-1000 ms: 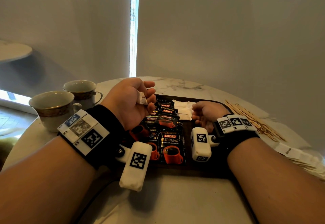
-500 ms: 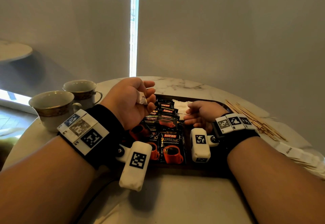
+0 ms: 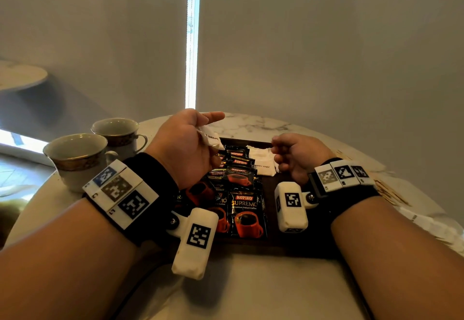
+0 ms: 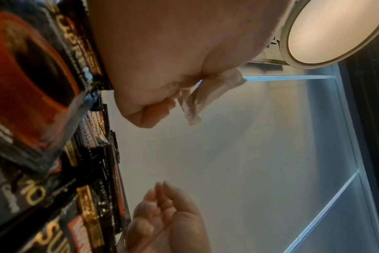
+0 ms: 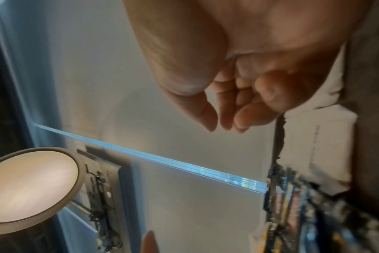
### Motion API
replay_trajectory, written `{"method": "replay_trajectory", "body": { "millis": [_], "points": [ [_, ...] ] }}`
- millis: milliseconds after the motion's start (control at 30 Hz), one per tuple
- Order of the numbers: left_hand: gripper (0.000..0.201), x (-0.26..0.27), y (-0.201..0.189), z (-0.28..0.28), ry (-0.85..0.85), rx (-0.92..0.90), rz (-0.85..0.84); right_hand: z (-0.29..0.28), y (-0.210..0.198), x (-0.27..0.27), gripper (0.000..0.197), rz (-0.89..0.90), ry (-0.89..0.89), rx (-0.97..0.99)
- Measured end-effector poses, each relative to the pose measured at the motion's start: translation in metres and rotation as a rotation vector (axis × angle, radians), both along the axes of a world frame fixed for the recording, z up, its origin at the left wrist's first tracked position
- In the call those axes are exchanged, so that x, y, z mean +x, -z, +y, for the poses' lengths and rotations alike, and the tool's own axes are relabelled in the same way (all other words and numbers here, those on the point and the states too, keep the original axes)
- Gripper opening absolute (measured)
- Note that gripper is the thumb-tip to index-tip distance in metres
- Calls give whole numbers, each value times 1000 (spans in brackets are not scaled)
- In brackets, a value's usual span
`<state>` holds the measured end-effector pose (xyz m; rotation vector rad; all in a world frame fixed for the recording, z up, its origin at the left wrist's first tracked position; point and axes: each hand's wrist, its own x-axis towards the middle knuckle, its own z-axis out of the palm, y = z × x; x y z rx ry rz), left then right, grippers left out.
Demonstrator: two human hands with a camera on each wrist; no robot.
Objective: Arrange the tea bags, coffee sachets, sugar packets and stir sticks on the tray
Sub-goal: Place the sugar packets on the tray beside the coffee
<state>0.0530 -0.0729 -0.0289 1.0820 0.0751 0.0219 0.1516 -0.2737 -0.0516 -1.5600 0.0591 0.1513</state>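
Note:
My left hand (image 3: 193, 141) is raised over the tray's far left and pinches a few white sugar packets (image 3: 212, 139) in its curled fingers, thumb stretched out. The left wrist view shows the same packets (image 4: 206, 95) sticking out from the fingers. My right hand (image 3: 286, 154) hovers just above the white sugar packets (image 3: 262, 162) lying on the dark tray (image 3: 271, 243). Its fingers (image 5: 227, 111) are loosely curled and hold nothing. Black coffee sachets (image 3: 244, 209) lie overlapped in rows along the tray's left and middle.
Two gold-rimmed cups (image 3: 75, 159) (image 3: 118, 134) stand on the marble table at the left. Wooden stir sticks (image 3: 391, 194) and white paper packets (image 3: 426, 224) lie on the table right of the tray. A wall and a blind stand close behind.
My right hand has lifted off the white packets on the tray and moved up and a little left. My left thumb has stretched out; the hand still holds its packets.

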Motion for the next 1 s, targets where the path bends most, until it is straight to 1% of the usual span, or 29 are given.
{"method": "replay_trajectory", "body": {
  "millis": [33,100,133,200,300,400,433,500,533,600,633,700,767,800,867,900,1000],
  "points": [
    [46,0,0,1,-3,-18,4,1,-4,-1,6,-35,-14,38],
    [44,1,0,2,-10,-49,6,4,-10,-4,28,-89,-37,90],
    [42,1,0,1,-17,-50,2,5,-13,-6,33,-115,-40,106],
    [38,2,1,0,-29,-23,-17,9,-17,-9,32,-150,-55,137],
    [34,3,1,-2,-21,17,-59,14,-26,-14,19,-152,-98,198],
    [25,3,3,-1,-32,-38,-89,18,-34,-23,14,-166,-240,129],
    [23,3,4,-1,-49,-38,-92,19,-36,-28,17,-173,-309,86],
    [19,4,6,-1,-77,17,-104,21,-39,-35,30,-198,-428,-3],
    [18,5,6,-1,-87,37,-117,22,-40,-37,36,-207,-468,-44],
    [20,5,7,-2,-105,33,-135,26,-40,-40,40,-224,-496,-126],
    [20,6,8,-2,-114,26,-139,27,-40,-40,38,-233,-488,-161],
    [18,6,9,-3,-118,38,-131,31,-39,-42,26,-250,-467,-179],
    [8,7,9,-3,-106,72,-88,33,-39,-44,15,-239,-440,-135],
    [8,6,8,-2,-96,72,-47,33,-40,-45,13,-227,-430,-97],
    [33,5,6,3,-64,25,30,33,-43,-46,12,-205,-404,-13],
    [44,4,5,6,-51,-10,43,32,-45,-47,13,-191,-391,29],
    [66,0,2,15,-21,-63,11,31,-48,-50,18,-166,-391,132]
  ]
}}
